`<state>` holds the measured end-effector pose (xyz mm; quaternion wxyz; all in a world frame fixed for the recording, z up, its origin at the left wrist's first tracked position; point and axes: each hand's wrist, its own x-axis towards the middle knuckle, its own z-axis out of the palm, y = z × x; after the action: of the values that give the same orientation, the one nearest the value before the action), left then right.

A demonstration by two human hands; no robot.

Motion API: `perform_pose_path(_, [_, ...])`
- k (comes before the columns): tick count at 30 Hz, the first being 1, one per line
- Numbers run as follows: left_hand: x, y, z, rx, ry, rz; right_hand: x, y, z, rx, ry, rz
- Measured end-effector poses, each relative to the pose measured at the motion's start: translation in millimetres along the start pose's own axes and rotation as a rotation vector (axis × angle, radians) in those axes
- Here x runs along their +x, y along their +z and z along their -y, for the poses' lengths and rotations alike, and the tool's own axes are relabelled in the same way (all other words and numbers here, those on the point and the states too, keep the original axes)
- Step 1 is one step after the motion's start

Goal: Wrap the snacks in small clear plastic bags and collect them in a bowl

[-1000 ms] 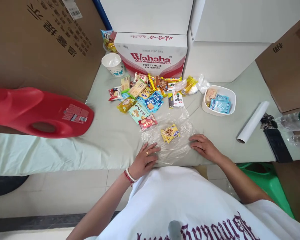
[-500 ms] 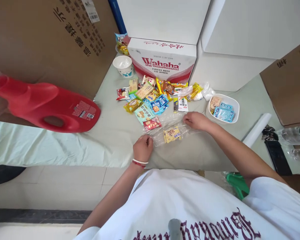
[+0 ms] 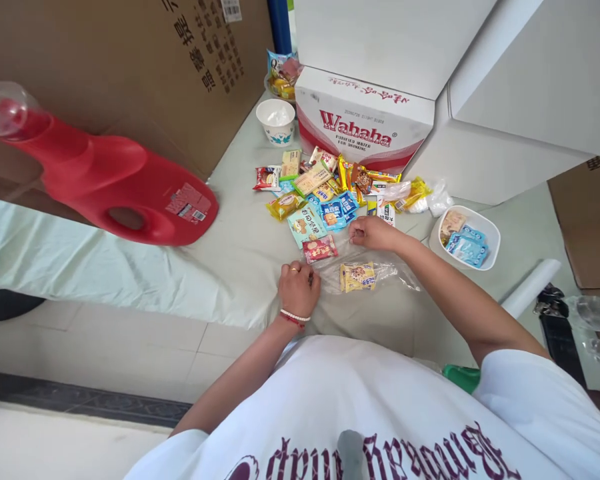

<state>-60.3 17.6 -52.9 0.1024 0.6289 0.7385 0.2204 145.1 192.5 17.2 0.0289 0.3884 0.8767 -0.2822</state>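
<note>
A clear plastic bag (image 3: 395, 272) lies flat near the table's front edge, with yellow snack packets (image 3: 357, 276) inside it. My left hand (image 3: 299, 291) is closed at the bag's left end, fingers curled over its edge. Beyond the packets, my right hand (image 3: 373, 233) pinches the bag's far side. A red snack packet (image 3: 320, 249) lies between the two hands, just past the left one. Behind it are a pale green packet (image 3: 306, 225), blue packets (image 3: 336, 211) and a heap of other wrapped snacks (image 3: 312, 179).
A red detergent bottle (image 3: 155, 193) lies at the left. A paper cup (image 3: 276, 122) stands by the Wahaha carton (image 3: 365, 123) at the back. To the right sit a white tub (image 3: 495, 241) with snack packets, a white roll (image 3: 533, 287) and a black phone (image 3: 563, 343).
My right hand has shifted left along the bag's far side, closer to the red packet. The left hand stays at the bag's left end. The whole view has tilted and moved slightly.
</note>
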Motion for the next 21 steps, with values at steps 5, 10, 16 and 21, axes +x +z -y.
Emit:
perform_pose_path(5, [-4, -5.7, -2, -0.13, -0.005, -0.215, -13, -4, 3, 0.059, -0.079, -0.062])
perform_pose_path(10, [-23, -17.9, -5, -0.152, 0.136, -0.239, -8, 3, 7, 0.033, -0.018, -0.039])
perform_pose_path(16, [-10, -15.3, -41, -0.088, 0.541, 0.207, -8, -4, 9, 0.016, -0.037, -0.052])
perform_pose_path(21, [7, -3.2, -51, -0.013, 0.481, 0.247, -45, -3, 25, -0.066, -0.131, -0.085])
